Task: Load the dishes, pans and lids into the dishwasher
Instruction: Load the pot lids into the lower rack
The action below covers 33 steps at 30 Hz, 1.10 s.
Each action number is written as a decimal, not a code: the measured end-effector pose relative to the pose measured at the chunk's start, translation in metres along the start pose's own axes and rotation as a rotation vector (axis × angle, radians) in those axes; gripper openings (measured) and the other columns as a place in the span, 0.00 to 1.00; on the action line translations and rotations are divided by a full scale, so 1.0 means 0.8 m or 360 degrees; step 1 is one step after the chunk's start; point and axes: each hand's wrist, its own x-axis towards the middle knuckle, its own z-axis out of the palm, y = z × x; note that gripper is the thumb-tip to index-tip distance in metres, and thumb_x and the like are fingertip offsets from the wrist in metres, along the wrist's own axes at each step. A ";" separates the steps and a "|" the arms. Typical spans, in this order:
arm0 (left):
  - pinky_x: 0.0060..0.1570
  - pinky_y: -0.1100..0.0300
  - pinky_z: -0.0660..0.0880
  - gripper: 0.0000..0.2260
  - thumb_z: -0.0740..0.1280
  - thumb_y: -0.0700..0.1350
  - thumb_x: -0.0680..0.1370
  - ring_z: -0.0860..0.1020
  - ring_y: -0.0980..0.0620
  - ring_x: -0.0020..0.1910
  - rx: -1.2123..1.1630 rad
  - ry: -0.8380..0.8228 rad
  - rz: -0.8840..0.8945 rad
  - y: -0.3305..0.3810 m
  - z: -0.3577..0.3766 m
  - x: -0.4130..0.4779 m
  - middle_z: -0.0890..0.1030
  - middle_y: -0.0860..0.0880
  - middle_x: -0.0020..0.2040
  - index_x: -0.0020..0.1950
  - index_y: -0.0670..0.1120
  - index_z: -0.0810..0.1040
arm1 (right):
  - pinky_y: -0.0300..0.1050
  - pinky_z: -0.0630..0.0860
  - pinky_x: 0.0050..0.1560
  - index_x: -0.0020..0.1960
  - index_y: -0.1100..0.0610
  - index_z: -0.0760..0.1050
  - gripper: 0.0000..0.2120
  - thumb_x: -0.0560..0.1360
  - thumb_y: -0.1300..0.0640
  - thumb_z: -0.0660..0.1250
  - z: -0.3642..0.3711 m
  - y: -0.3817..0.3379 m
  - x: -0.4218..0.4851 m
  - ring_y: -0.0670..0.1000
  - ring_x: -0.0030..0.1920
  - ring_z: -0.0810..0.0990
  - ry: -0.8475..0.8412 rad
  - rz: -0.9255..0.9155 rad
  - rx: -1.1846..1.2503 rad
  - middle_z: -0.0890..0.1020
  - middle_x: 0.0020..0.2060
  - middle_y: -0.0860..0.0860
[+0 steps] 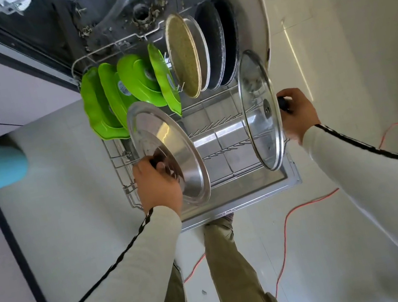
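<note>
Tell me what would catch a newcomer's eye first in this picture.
The row of bright green plastic plates standing on edge at the rack's left. Then two lids held over the wire dishwasher rack: a shiny steel lid in the left hand, a clear glass lid in the right hand.

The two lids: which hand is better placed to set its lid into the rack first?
Probably the right hand. Its glass lid stands nearly upright, on edge over bare tines of the rack. The left hand holds the steel lid tilted, close against the green plates.
</note>
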 end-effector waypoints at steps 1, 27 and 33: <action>0.52 0.49 0.70 0.11 0.58 0.41 0.82 0.74 0.37 0.56 0.0022 -0.0006 -0.0004 0.001 0.003 0.001 0.73 0.39 0.61 0.61 0.39 0.73 | 0.57 0.80 0.56 0.54 0.40 0.73 0.17 0.74 0.60 0.68 -0.001 0.001 0.003 0.55 0.50 0.83 -0.0016 0.0007 0.0017 0.83 0.51 0.50; 0.51 0.59 0.66 0.10 0.58 0.40 0.82 0.74 0.41 0.55 -0.0029 -0.0022 0.0074 -0.011 0.016 0.003 0.73 0.40 0.60 0.61 0.39 0.73 | 0.54 0.78 0.61 0.56 0.43 0.75 0.15 0.74 0.59 0.68 0.043 0.026 0.014 0.53 0.53 0.82 -0.0036 0.0069 0.0044 0.83 0.53 0.50; 0.49 0.57 0.67 0.09 0.58 0.40 0.82 0.74 0.41 0.54 -0.0010 -0.0021 0.0090 -0.017 0.028 0.014 0.73 0.41 0.59 0.60 0.39 0.73 | 0.48 0.79 0.60 0.61 0.44 0.80 0.19 0.72 0.56 0.71 0.039 0.031 0.024 0.50 0.51 0.83 0.0082 0.0115 0.0088 0.84 0.52 0.47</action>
